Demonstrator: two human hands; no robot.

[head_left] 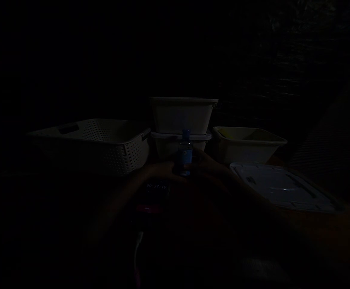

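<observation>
A small clear bottle (186,155) with a blue cap and a blue label stands upright in front of the stacked tubs. My left hand (166,170) is closed about its lower left side. From the right, my right hand (205,162) reaches the same bottle, with its fingers against the side. The scene is very dark, so the fingertips are hard to make out. Just below my left hand lies a phone (155,193) with a running timer on its screen.
Behind the bottle, one white tub (182,115) sits on another lidded tub (165,147). A perforated basket (132,156) is at the left. To the right are an open tub (242,151) and a loose lid (278,186). A white cable (139,239) runs from the phone.
</observation>
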